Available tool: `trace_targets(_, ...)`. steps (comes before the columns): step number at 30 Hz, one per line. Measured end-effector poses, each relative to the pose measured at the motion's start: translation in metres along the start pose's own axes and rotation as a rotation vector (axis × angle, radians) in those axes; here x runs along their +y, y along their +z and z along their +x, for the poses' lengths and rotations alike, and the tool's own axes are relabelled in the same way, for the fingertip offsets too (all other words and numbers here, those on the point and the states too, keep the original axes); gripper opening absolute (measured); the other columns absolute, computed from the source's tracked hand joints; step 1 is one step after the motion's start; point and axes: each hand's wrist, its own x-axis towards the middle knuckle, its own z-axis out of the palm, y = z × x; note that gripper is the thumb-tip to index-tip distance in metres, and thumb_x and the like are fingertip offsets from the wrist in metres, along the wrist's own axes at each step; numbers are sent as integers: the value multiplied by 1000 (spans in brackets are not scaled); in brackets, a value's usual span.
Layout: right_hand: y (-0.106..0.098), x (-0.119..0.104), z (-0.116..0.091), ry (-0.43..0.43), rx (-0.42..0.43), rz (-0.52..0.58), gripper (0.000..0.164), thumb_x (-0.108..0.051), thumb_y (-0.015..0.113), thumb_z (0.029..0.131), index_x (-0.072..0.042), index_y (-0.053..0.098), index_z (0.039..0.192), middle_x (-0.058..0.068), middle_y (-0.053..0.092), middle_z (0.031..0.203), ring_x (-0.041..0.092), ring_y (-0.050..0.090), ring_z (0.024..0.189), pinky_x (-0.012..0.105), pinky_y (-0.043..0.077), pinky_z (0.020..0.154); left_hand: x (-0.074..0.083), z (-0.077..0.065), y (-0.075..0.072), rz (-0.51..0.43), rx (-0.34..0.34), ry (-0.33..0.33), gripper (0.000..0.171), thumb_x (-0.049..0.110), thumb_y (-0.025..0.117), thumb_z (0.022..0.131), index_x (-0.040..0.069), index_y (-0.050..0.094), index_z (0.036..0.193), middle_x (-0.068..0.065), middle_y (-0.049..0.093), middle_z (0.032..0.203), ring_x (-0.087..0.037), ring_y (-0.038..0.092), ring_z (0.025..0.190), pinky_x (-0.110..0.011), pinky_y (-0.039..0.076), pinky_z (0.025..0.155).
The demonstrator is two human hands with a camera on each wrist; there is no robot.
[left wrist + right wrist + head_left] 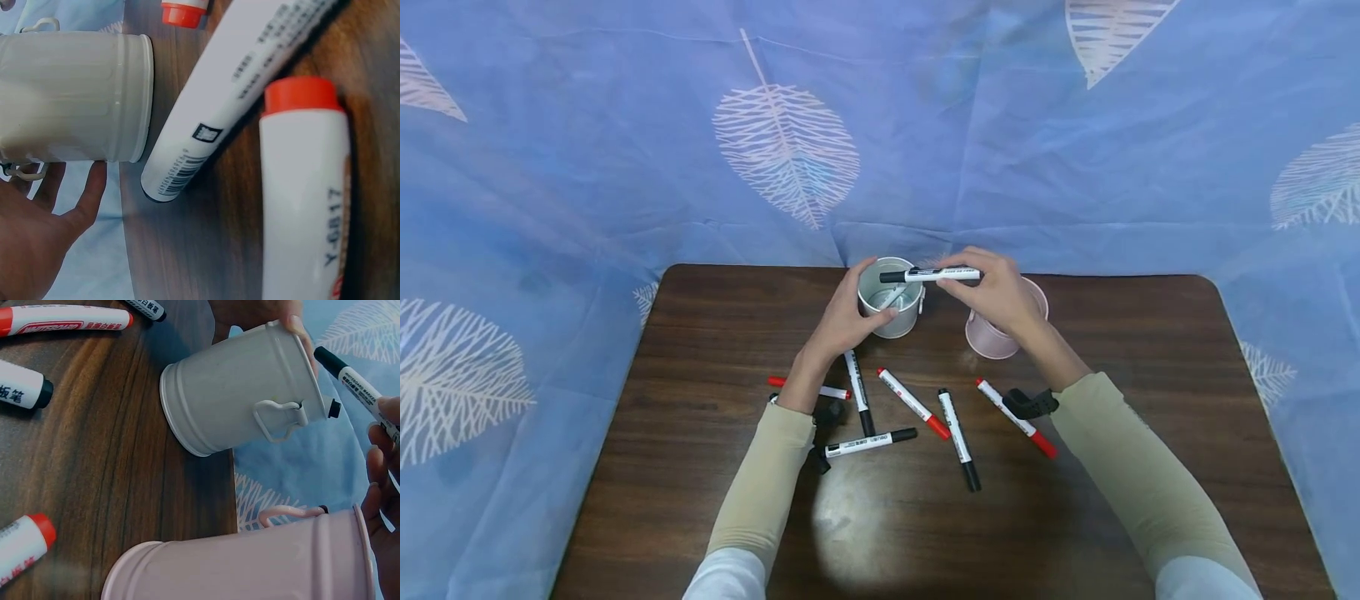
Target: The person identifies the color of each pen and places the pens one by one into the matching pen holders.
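just over white pail [906, 320], marker [928, 275] in right hand's [995, 290] pinch; left hand [846, 313] round pail

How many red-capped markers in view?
3, all on the table: one red-capped marker at left, partly behind the left forearm; a second in the middle; a third at right. More may be hidden in the pink bucket.

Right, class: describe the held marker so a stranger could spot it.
Toward the back of the dark table is a white bucket. Above it, the right hand pinches a black-capped white marker, the only marker held in a hand.
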Motion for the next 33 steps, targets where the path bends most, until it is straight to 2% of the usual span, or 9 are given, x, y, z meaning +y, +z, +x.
trace_targets(9,7,-1,9,-33,-29,-16,21,-19,79,87,-17,77,108,-5,69,97,15,49,68,29,39,58,0,0,0,-5,6,3,88,36,78,86,23,26,156,-5,36,154,-21,38,137,-48,35,109)
trace_targets(18,6,-1,9,-29,-57,-64,22,-22,78,87,-17,77,108,-3,71,102,16,47,65,30,39,59,-2,1,2,-14,13,0,89,37,78,85,23,27,156,-6,39,151,-21,41,135,-47,36,108)
trace_targets(21,6,-3,10,-20,-88,-102,22,-22,77,87,-18,77,109,-1,71,107,16,51,68,31,41,62,-1,1,2,-10,12,0,88,37,78,85,23,27,156,-6,40,150,-20,42,133,-47,37,107)
trace_targets(24,6,-6,14,-49,-135,-163,21,-22,76,89,-16,77,109,2,71,109,17,54,70,33,43,63,-1,1,2,-12,11,0,89,37,78,85,22,27,156,-6,41,149,-20,43,132,-46,37,107)
trace_targets(29,8,-11,23,-120,-230,-239,19,-19,76,89,-15,77,107,1,69,95,15,58,71,32,49,64,0,1,1,-22,4,2,89,37,78,86,24,25,156,-7,40,150,-21,43,132,-48,37,107)
trace_targets(33,10,-12,26,-148,-290,-268,19,-19,77,88,-14,78,107,0,69,92,13,59,72,31,51,65,1,0,1,-21,-3,2,89,36,77,86,24,25,156,-7,39,151,-23,44,131,-49,37,106)
